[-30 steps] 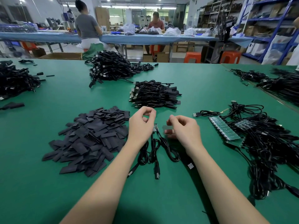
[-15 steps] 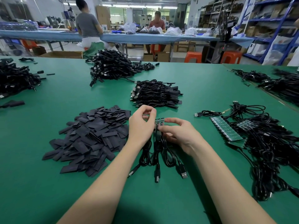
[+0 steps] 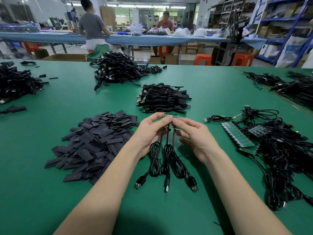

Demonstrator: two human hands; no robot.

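Observation:
My left hand (image 3: 149,131) and my right hand (image 3: 193,134) meet above the green table (image 3: 169,209), both pinching a small cluster of green circuit boards (image 3: 169,117) between fingertips and thumbs. Three black USB cables (image 3: 166,160) hang from these boards, and their coils and plugs lie on the table between my forearms. The boards' lower parts are hidden by my fingers.
A heap of flat black sleeves (image 3: 94,145) lies left of my hands. A bundle of finished cables (image 3: 163,98) sits just beyond them, with a larger pile (image 3: 116,69) farther back. Green board panels (image 3: 237,134) and tangled cables (image 3: 284,153) lie to the right. People work at a far blue table (image 3: 152,39).
My hands have come together and lifted. The right hand brought another cable in, so three cables hang from the boards held by both hands, and the plugs spread out on the table.

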